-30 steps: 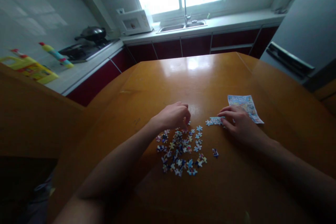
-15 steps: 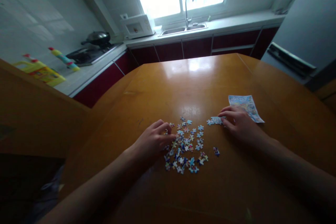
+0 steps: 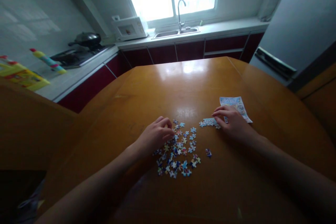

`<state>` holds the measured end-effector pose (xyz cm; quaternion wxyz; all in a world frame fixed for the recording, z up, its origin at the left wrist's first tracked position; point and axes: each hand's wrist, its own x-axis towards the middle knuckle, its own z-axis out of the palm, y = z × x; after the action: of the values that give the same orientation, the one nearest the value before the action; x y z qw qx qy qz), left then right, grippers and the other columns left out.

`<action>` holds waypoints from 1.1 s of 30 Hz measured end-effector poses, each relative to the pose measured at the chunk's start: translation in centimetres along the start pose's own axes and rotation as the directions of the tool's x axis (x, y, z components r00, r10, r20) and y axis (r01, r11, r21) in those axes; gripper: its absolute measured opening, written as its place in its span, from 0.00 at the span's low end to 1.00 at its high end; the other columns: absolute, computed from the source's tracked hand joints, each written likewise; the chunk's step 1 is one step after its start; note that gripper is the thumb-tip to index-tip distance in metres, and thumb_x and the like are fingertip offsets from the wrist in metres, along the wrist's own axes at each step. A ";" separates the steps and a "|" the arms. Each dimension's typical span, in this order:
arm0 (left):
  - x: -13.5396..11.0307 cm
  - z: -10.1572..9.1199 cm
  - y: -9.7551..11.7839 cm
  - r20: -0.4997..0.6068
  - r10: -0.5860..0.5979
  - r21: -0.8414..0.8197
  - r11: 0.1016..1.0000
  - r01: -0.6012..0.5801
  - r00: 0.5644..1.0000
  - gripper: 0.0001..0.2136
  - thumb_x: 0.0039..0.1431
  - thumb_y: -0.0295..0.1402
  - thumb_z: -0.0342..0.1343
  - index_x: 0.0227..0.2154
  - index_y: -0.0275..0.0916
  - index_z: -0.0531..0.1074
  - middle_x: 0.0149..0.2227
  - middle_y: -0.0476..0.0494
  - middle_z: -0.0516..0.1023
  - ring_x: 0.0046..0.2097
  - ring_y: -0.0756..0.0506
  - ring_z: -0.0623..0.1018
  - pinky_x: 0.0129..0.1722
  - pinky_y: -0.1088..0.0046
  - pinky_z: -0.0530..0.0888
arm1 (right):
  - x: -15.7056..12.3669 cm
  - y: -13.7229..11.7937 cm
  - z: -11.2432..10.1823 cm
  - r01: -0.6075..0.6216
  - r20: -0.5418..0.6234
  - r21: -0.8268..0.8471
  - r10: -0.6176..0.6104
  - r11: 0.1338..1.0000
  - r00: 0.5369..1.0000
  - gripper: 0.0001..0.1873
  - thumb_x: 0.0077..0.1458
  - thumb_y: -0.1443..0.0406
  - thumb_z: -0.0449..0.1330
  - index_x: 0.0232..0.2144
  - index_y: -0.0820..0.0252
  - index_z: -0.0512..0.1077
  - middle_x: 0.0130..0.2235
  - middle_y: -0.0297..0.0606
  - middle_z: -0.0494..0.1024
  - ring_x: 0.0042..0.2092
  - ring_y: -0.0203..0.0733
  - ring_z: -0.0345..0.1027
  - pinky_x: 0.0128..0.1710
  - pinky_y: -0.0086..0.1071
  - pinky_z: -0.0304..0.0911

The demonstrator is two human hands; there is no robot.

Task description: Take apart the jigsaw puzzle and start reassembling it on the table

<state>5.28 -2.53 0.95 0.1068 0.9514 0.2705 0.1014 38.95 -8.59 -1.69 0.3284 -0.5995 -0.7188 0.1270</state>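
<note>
A heap of small loose jigsaw pieces [image 3: 181,152] lies on the wooden table [image 3: 183,84]. My left hand [image 3: 154,135] rests at the heap's left edge, fingers curled in a pinch over pieces; what it grips is too small to make out. My right hand [image 3: 231,120] lies further right, fingertips pressing on a short joined strip of pieces [image 3: 208,123]. A printed picture card [image 3: 235,106] lies just beyond that hand. One stray piece [image 3: 208,153] sits apart to the heap's right.
Behind the table runs a kitchen counter with a sink and tap [image 3: 180,29], a white microwave [image 3: 128,28], a stove with a wok [image 3: 85,40] and yellow bottles [image 3: 23,75]. A grey fridge [image 3: 288,35] stands at the right.
My left hand drew back from the heap's far edge to its left side and curled there. My right hand stayed on the joined strip. The camera shifted slightly.
</note>
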 end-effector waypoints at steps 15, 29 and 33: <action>1.1 -0.2 0.3 0.077 -0.097 -0.145 0.984 0.107 0.992 0.03 0.60 0.32 0.63 0.33 0.46 0.81 0.37 0.46 0.75 0.40 0.46 0.72 0.39 0.70 0.70 | 0.1 0.0 0.0 0.008 0.001 0.023 -0.008 1.000 1.000 0.09 0.58 0.65 0.58 0.34 0.57 0.79 0.42 0.44 0.78 0.47 0.49 0.69 0.50 0.48 0.63; 1.8 -0.8 0.9 0.144 -0.197 -0.262 0.937 0.229 0.970 0.04 0.58 0.27 0.56 0.31 0.38 0.75 0.32 0.47 0.78 0.33 0.50 0.74 0.34 0.75 0.70 | 0.1 -0.1 -0.3 -0.004 -0.010 0.026 0.004 1.000 1.000 0.08 0.58 0.65 0.58 0.33 0.55 0.79 0.42 0.44 0.78 0.47 0.50 0.69 0.51 0.50 0.62; 4.8 -1.3 1.6 0.043 -0.239 -0.381 0.894 0.237 0.970 0.04 0.57 0.30 0.58 0.31 0.36 0.76 0.29 0.48 0.78 0.30 0.52 0.72 0.32 0.76 0.69 | 0.1 -0.4 -0.2 -0.005 0.001 0.023 0.005 1.000 1.000 0.08 0.57 0.66 0.58 0.34 0.56 0.79 0.42 0.44 0.78 0.47 0.50 0.69 0.51 0.50 0.62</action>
<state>9.72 -1.13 3.26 0.3013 0.8716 0.3601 0.1409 38.82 -8.60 -1.24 0.3346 -0.5976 -0.7158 0.1361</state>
